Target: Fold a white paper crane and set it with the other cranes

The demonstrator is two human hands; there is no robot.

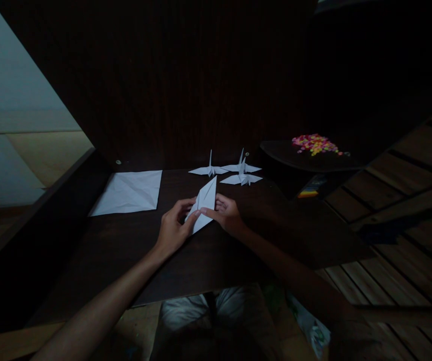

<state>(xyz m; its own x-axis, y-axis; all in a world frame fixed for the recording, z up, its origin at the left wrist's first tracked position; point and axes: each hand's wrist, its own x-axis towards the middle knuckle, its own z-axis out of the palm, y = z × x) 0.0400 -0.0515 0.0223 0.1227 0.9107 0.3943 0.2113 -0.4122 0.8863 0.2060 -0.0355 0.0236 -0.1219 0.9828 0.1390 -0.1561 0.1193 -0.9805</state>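
Note:
A partly folded sheet of white origami paper (207, 196) is held just above the dark desk, its pointed end away from me. My left hand (178, 220) grips its left edge, thumb on top and fingers behind. From the other side my right hand (226, 214) pinches it, the thumb lying across the front close to the left thumb. Beyond the hands stand three folded paper cranes: one on the left (210, 170), one at the back right (241, 167) and one nearer (242, 178). A flat, creased white sheet (131, 192) lies to the left.
The dark desk (125, 255) has a tall back panel (185, 90) and a raised left side (42, 210). At the right, a rounded shelf (279, 148) carries a pile of small colourful pieces (316, 143). Wooden slats (400, 281) lie beyond the right edge.

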